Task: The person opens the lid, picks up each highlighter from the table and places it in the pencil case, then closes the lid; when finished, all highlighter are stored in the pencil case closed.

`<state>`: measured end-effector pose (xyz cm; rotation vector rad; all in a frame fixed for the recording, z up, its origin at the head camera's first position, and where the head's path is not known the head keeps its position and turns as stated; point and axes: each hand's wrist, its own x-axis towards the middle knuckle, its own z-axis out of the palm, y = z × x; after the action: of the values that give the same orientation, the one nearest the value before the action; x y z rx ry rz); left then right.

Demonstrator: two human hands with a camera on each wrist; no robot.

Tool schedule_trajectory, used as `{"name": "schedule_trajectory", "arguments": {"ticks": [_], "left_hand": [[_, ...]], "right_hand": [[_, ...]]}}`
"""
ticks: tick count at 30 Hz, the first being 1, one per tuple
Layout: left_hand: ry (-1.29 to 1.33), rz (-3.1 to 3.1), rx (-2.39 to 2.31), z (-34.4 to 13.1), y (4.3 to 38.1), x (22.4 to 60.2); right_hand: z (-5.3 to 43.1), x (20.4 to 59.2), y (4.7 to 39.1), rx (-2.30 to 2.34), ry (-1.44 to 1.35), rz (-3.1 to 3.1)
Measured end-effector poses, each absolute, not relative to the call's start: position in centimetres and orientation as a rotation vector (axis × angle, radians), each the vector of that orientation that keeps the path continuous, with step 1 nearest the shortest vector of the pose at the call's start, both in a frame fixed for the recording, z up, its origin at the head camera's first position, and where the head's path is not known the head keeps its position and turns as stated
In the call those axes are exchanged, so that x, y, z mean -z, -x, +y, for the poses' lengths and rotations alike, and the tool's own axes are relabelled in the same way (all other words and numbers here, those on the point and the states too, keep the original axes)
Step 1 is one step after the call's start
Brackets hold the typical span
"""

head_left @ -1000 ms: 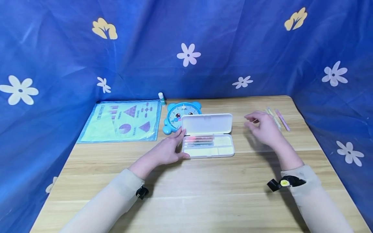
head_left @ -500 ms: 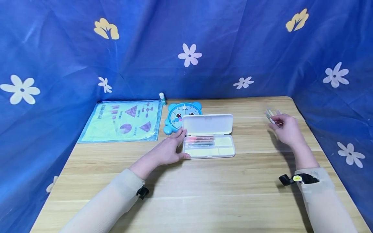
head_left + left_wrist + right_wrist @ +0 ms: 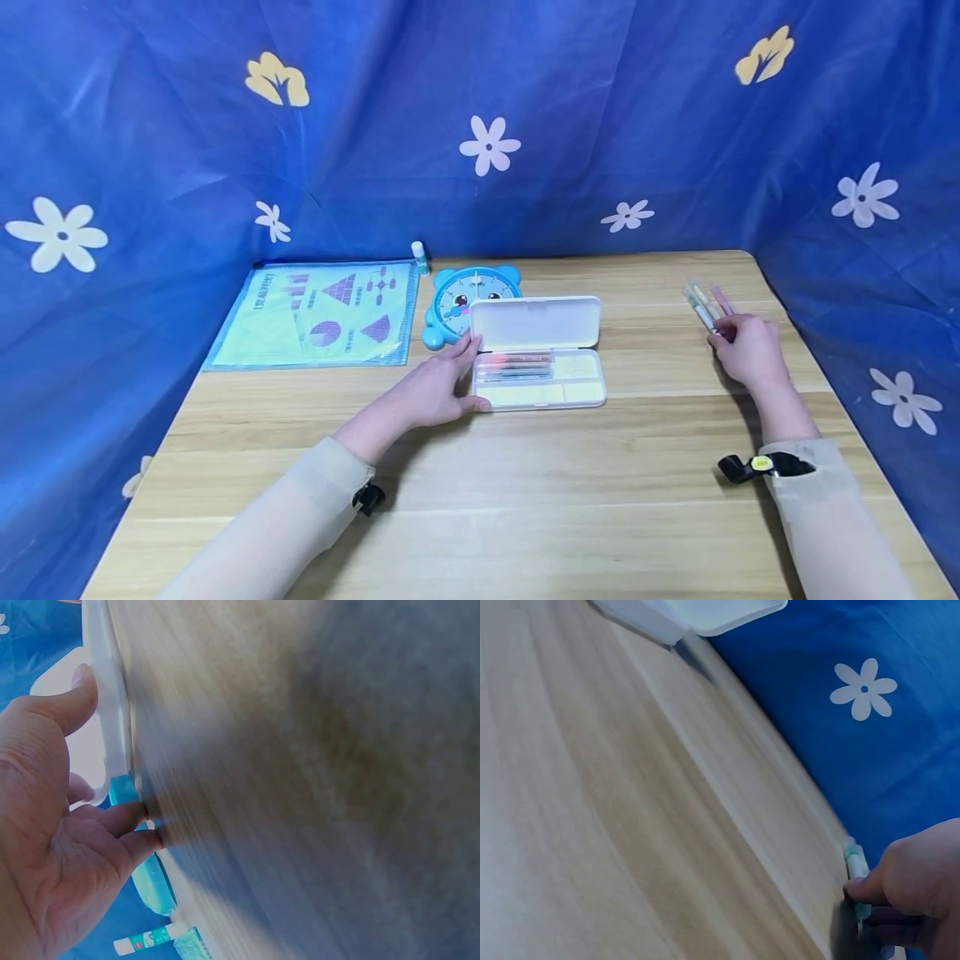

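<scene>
A white pencil case stands with its lid up in the middle of the table, several slim pens lying in its back left compartment. My left hand holds the case's left end, thumb at the front corner and fingers by the hinge. At the right, my right hand pinches a pale green-capped pen between thumb and fingers; the right wrist view shows that pen too. Next to it lie a yellowish pen and a pink pen, their near ends partly hidden by the hand.
Behind the case sits a blue animal-shaped clock, partly covered by the lid. A glue stick stands at the back edge. A blue mesh folder with printed charts lies at the left. Blue flowered cloth surrounds the table.
My right hand has moved right, from beside the case to the loose pens, and has taken hold of one. The left hand has stayed on the case.
</scene>
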<state>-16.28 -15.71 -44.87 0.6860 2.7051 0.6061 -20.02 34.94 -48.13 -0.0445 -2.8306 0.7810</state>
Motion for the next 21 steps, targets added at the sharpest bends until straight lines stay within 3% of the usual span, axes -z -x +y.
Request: {"name": "schedule_trajectory", "arguments": {"ticks": [11, 21], "left_hand": [[-0.695, 2.706, -0.589, -15.7, 16.3, 44.9], [-0.684, 2.705, -0.577, -15.6, 16.3, 44.8]], "right_hand": [[34.2, 48.0, 20.1, -0.82, 0.086, -2.823], [32.4, 45.2, 20.2, -0.922, -0.031, -2.655]]}}
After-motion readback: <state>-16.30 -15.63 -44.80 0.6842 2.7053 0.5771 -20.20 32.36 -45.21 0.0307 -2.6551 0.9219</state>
